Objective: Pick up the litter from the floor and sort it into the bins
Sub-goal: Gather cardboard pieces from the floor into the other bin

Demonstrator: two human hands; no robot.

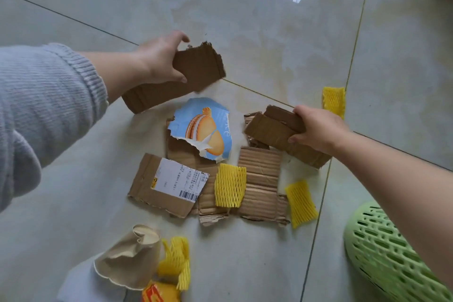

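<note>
My left hand (pixel 159 61) grips a torn brown cardboard strip (pixel 196 68), lifted above the floor. My right hand (pixel 318 130) grips a stack of brown cardboard pieces (pixel 272 130) at the right of the pile. Between them on the tiles lie a blue biscuit wrapper piece (pixel 203 130), a cardboard piece with a shipping label (pixel 166 184), and a ribbed cardboard sheet (pixel 259 179). Yellow foam nets lie on the sheet (pixel 230 185), beside it (pixel 301 202) and farther back (pixel 333 100).
A green perforated plastic bin (pixel 387 255) lies at the lower right, under my right forearm. Near the bottom left sit a crumpled brown paper cup (pixel 130 260), another yellow foam net (pixel 176 262) and a yellow-red wrapper (pixel 159 293). Glossy grey tiles extend beyond.
</note>
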